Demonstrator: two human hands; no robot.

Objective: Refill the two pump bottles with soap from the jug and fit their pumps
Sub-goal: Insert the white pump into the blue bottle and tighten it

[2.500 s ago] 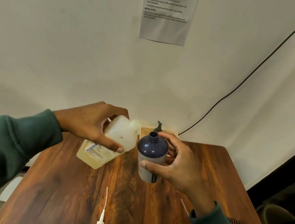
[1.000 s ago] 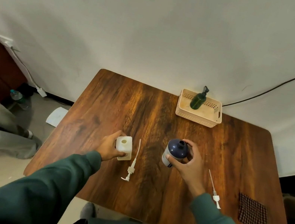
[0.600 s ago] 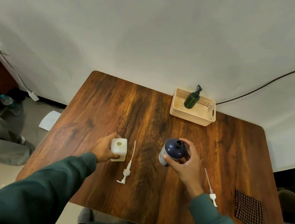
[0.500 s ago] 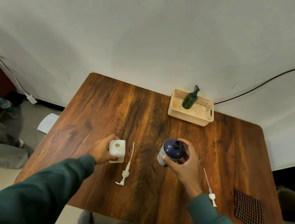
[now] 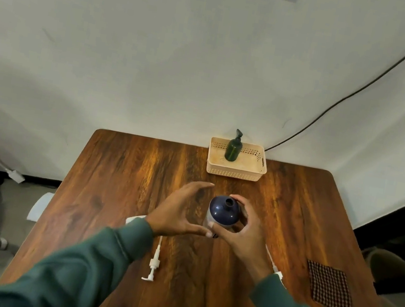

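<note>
Head view: left hand (image 5: pixel 180 210) has let go the jug, now probably hidden behind its arm, reaching spread toward the bottle (image 5: pixel 223 212) that the right hand (image 5: pixel 242 230) grips — pouring looks finished.

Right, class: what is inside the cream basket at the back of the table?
A green pump bottle, pump fitted, stands upright in the basket, towards its left end. The basket floor beside it looks bare. The floor right under the bottle is covered.
</note>
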